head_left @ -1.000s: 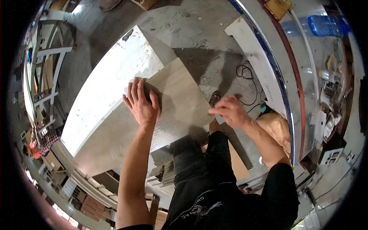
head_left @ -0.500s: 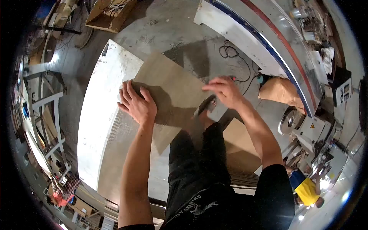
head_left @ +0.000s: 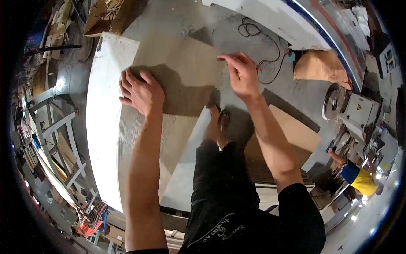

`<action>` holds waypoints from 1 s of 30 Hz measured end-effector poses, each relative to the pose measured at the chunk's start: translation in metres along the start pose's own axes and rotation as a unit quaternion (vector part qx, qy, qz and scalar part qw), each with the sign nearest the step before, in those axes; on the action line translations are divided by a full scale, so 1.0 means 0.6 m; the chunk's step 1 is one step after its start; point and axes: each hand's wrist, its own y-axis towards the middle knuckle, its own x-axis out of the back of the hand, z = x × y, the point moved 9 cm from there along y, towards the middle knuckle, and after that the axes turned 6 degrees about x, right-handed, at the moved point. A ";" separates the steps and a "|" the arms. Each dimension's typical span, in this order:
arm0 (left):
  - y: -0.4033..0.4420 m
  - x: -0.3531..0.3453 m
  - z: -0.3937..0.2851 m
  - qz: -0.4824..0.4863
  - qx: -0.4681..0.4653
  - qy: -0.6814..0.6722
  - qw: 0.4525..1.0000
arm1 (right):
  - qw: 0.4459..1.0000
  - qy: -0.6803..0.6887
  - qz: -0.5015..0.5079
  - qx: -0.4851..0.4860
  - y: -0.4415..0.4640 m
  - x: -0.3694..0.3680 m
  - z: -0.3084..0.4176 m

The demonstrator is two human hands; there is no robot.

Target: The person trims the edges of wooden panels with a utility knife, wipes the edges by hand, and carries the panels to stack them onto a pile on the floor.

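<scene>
My left hand (head_left: 143, 92) lies palm down with fingers spread on a wood-grain board (head_left: 192, 63), near its left edge. The board rests over other wood-grain panels (head_left: 139, 131) on a white-topped bench (head_left: 103, 114). At the board's right edge is my right hand (head_left: 243, 75), its fingers bent and pressed together. A small dark sliver shows at those fingertips; whether it is a separate piece or part of the board's edge, I cannot tell. My left hand's shadow falls across the board.
To my right is a stack of brown boards (head_left: 292, 131). A black cable (head_left: 270, 63) lies on the floor near a brown paper bag (head_left: 321, 67). A large white curved-edge panel (head_left: 270, 21) stands ahead. A person in yellow (head_left: 363, 181) is at far right.
The board has turned and now lies more in line with the panels beneath. My right hand has shifted slightly away from me, its fingers now closed together. The view has shifted too.
</scene>
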 end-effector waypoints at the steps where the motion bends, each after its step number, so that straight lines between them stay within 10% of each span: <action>1: 0.001 0.000 0.001 0.001 0.003 -0.004 1.000 | 0.999 -0.014 -0.039 -0.002 -0.026 -0.007 0.015; 6: 0.002 -0.004 0.008 0.002 0.015 -0.010 1.000 | 0.990 -0.070 0.038 -0.120 -0.242 -0.128 0.136; 13: 0.000 0.001 0.005 0.010 0.015 -0.005 1.000 | 0.990 -0.059 0.124 -0.028 -0.216 -0.092 0.183; 16: 0.003 -0.005 0.010 0.015 0.022 0.005 1.000 | 0.950 0.269 -0.072 -0.143 -0.112 -0.001 0.066; 17: 0.004 -0.004 0.008 0.021 0.024 0.003 1.000 | 0.995 -0.031 0.014 -0.099 -0.053 0.031 0.060; 23: 0.002 -0.006 0.009 0.023 0.021 0.005 0.999 | 0.962 -0.156 0.162 0.152 0.107 0.005 0.037; 30: 0.004 -0.003 0.006 0.036 0.024 0.010 0.999 | 0.941 -0.128 0.290 0.120 0.084 0.024 0.018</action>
